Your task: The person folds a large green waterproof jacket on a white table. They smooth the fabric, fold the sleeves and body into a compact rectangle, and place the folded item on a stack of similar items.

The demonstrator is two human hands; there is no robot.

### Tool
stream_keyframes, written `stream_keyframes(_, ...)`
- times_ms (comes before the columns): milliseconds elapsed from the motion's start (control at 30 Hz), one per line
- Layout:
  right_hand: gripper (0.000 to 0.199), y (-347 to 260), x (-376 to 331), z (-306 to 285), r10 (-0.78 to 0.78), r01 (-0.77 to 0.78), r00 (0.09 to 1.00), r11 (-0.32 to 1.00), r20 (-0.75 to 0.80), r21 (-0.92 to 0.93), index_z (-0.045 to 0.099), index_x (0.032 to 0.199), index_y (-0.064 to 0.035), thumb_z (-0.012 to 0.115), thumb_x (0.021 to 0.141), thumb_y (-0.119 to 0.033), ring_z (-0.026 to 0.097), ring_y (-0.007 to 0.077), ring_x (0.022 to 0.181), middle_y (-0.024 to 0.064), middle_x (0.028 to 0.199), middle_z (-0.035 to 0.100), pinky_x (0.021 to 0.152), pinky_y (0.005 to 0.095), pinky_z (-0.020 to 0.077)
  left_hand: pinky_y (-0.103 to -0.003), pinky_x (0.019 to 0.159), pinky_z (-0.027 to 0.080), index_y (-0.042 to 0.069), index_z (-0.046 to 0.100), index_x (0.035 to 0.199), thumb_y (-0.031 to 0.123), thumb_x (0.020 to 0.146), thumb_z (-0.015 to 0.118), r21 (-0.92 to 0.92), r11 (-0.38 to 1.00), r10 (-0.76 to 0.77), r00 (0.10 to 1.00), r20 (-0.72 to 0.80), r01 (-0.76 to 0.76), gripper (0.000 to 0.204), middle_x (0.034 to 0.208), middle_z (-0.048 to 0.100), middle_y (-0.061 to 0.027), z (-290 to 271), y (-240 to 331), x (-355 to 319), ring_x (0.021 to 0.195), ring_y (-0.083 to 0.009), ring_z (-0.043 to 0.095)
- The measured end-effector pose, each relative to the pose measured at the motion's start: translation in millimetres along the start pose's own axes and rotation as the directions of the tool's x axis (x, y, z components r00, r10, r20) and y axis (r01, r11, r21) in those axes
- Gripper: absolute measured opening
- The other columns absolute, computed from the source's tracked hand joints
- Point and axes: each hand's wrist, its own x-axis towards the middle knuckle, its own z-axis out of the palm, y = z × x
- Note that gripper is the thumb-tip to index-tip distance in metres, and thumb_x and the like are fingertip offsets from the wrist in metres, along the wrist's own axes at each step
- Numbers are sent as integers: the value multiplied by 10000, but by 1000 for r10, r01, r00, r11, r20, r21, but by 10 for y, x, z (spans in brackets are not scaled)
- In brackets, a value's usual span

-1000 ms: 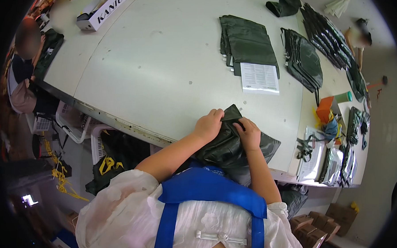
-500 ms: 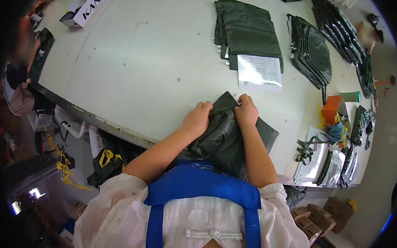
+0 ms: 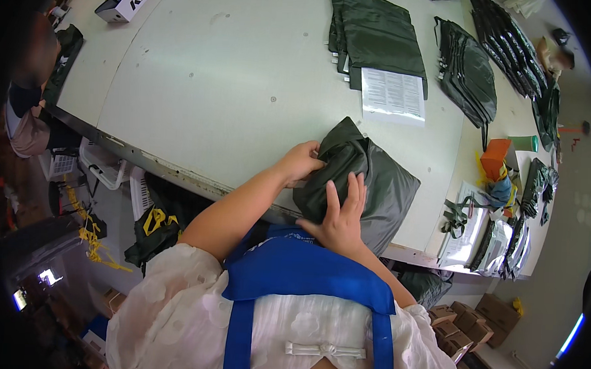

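Observation:
A dark green fabric bag (image 3: 391, 189) lies at the table's near edge, its top corner folded over and its surface creased. My left hand (image 3: 301, 163) grips the bag's left edge, fingertips partly hidden in the fabric. Flat on the bag's near left part rests my right hand (image 3: 341, 219), fingers spread and thumb pointing left. Farther off is a stack of similar flat dark green bags (image 3: 384, 40). A clear-wrapped printed sheet (image 3: 394, 96) lies against the stack's near end.
Drawstring bags (image 3: 468, 76) overlap at the right, with an orange box (image 3: 496, 159), a green roll (image 3: 524, 143) and papers (image 3: 461, 248) nearer. A white box (image 3: 133, 2) stands at the far left. Another person (image 3: 31, 120) is at the left edge. Cartons (image 3: 464, 324) sit below right.
My right hand has left the bag's top edge, come nearer and spread out on the fabric. My left hand has shifted slightly along the left edge. The bag's right side lies more exposed.

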Motion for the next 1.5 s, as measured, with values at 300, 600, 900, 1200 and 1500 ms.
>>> stream_keyframes(300,468,344,172,-20,268,-188,921,942,-284,279,566,1019,-61,672,587,82,565,374,1101,188,1200,573,927,395,462,-291,555,559,28,433,1142,-32,760,627,238,971,-33,999,20,28,433,839,580,-84,38,181,-233,707,-176,633)
stream_keyframes(600,460,536,-38,56,382,-253,914,800,-138,544,576,1023,-35,595,590,120,593,312,1061,162,1093,619,943,339,435,-325,482,518,-9,244,1272,5,778,582,513,848,158,987,-12,-129,599,652,578,-124,247,246,-688,533,-224,624)
stream_keyframes(900,499,430,175,159,1,-61,957,978,291,197,622,1024,-103,600,556,72,535,332,882,117,904,568,806,406,456,-353,487,422,57,294,1183,16,808,569,576,748,444,894,-64,-330,467,602,530,-87,140,-106,-687,511,-201,556)
stream_keyframes(1200,501,415,292,281,203,-283,945,899,255,334,619,1049,-107,576,590,87,528,343,979,114,942,568,881,396,439,-306,489,521,-35,465,889,21,811,576,266,959,148,971,-188,-95,146,678,602,-126,0,-306,-658,556,-206,649)
stream_keyframes(1500,518,293,359,227,23,-19,877,1000,479,-14,604,1130,-132,665,625,-31,504,309,985,100,1020,518,875,398,421,-270,465,505,-16,472,848,4,830,555,308,934,225,968,-115,-181,87,664,616,-103,31,-236,-838,583,-162,658)
